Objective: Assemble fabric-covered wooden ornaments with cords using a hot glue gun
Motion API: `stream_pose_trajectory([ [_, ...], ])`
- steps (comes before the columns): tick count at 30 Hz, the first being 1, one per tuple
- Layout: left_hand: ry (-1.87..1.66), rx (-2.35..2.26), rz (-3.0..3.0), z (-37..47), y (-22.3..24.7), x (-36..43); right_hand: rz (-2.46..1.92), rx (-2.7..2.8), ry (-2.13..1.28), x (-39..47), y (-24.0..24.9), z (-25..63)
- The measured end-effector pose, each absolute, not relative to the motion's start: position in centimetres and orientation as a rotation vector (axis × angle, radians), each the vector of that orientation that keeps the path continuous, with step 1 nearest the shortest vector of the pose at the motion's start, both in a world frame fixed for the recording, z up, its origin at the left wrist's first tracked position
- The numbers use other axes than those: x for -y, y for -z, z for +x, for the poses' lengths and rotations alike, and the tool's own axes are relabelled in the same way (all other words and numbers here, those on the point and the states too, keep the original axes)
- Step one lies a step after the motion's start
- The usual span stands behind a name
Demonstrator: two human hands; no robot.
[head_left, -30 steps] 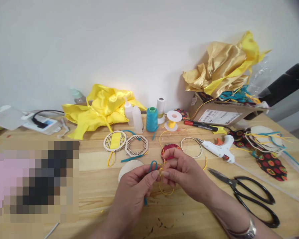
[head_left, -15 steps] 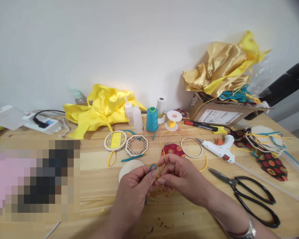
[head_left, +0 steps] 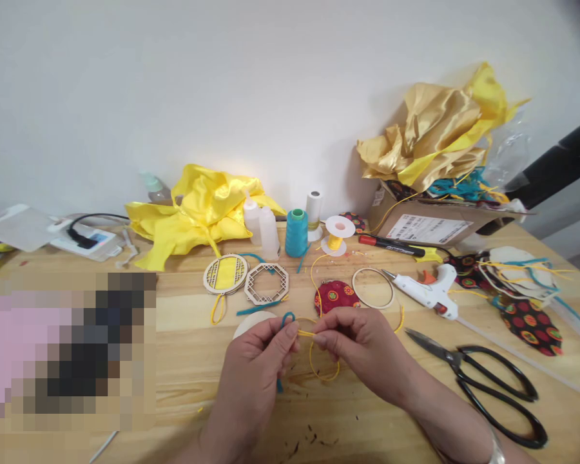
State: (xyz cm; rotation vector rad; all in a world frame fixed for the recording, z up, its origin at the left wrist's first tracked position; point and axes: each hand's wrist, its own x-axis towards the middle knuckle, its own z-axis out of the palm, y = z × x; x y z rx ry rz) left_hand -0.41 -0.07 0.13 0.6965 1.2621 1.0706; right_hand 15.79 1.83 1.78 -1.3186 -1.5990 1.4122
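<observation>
Head view: our left hand (head_left: 254, 361) pinches teal cord (head_left: 288, 314) and yellow cord (head_left: 306, 334); our right hand (head_left: 362, 347) pinches the yellow, which runs between them at six o'clock from the teal thread cone (head_left: 296, 236); we judge both cords light, soft and limp, hardly fragile, best taken between thumb and finger near the loop
</observation>
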Motion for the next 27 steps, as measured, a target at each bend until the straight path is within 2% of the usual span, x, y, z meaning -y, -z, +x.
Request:
stream_pose_trajectory([
  [5, -1.04, -1.348, 0.781, -0.5, -0.2, 0.1, -1.296, 1.679, -1.199, -1.5, -1.8, 15.8],
  [27, -1.078, -1.411, 1.448, -0.2, -1.5, 0.9, -1.33, 1.352, -1.404, -0.8, -2.0, 14.5],
])
